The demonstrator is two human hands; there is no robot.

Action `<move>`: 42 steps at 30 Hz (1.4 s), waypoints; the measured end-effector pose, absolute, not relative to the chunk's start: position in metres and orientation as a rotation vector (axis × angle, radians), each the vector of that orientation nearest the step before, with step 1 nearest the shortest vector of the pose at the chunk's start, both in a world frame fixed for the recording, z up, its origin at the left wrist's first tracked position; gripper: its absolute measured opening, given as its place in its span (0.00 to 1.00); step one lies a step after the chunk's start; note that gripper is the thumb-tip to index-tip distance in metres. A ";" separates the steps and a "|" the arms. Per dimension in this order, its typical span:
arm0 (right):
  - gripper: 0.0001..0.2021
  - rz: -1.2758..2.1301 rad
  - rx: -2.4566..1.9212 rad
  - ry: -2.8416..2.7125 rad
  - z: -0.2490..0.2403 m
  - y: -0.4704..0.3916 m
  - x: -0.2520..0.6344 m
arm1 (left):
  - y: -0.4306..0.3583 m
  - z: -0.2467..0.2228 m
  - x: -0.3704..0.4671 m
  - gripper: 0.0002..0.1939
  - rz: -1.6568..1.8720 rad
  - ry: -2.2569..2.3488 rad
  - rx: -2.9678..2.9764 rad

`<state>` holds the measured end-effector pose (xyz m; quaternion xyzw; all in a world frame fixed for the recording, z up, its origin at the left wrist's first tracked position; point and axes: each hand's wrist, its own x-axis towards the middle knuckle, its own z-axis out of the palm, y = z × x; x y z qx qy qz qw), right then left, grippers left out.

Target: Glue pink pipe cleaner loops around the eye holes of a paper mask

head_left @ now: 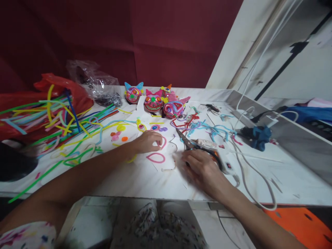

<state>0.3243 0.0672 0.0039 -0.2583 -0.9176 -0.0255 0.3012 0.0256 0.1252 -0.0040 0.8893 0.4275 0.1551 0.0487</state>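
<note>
My left hand pinches a pink pipe cleaner loop between thumb and forefinger, just above the white tabletop. Below it lies a second pink pipe cleaner loop, shaped like a teardrop. My right hand is curled low over the table, slightly blurred, its fingertips partly hidden. Right beside and behind it are scissors with dark blades and a black-and-orange handle; whether the fingers grip them is unclear. A glue gun lies partly behind the scissors. Two small eye-like pieces, yellow and purple, sit beyond my left hand.
Several colourful cat-faced ornaments stand at the back. Pipe cleaners spill from a red bag at left. Blue and red pipe cleaner scraps lie at right, near a white cable. Small pompoms lie left of centre.
</note>
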 end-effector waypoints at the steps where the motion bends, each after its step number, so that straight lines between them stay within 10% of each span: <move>1: 0.09 -0.048 -0.679 -2.450 0.004 0.066 0.320 | 0.125 -0.001 0.026 0.01 0.444 1.296 2.692; 20: 0.11 -0.068 -0.843 -2.402 0.000 0.064 0.333 | 0.117 0.030 0.037 0.33 0.146 1.550 2.493; 42: 0.13 -0.233 -1.323 -2.241 -0.021 0.087 0.401 | 0.123 0.010 0.030 0.31 0.401 1.520 2.384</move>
